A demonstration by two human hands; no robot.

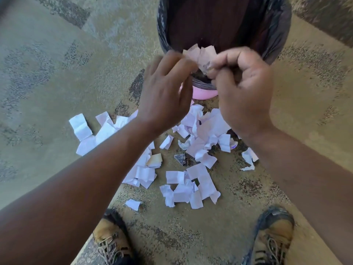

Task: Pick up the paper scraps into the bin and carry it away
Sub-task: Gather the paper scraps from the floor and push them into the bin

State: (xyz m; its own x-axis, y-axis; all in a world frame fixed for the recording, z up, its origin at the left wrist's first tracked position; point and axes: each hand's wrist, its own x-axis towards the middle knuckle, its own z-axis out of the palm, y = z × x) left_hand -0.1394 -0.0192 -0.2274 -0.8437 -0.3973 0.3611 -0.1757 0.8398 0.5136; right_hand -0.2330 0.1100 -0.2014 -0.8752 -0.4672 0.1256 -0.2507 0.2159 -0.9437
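1. The bin (271,25) stands on the carpet (47,64) at the top of the view. It is pink at its near side and lined with a dark plastic bag (282,35) folded over the rim.
2. Both hands are raised over the near rim of the bin, close together.
3. The right hand (246,88) has its fingers curled round a crumpled bunch of paper (200,56), gripping it just above the bin's opening.
4. The left hand (166,88) is at the other side of the same bunch. Its fingertips are blurred, and I cannot tell whether they pinch the paper or only touch it.
5. Most of the paper scraps (191,180) lie on the carpet between the bin and the person's feet.
6. One thick heap of scraps (206,131) sits just in front of the bin, partly under the right wrist.
7. More scraps (84,131) spread out to the left, partly hidden by the left forearm.
8. A single scrap (133,204) lies apart, near the left boot (110,238).
9. A small dark folded piece (180,159) lies among the white scraps.
10. The right boot (273,236) shows at the bottom edge; both boots are tan with laces.
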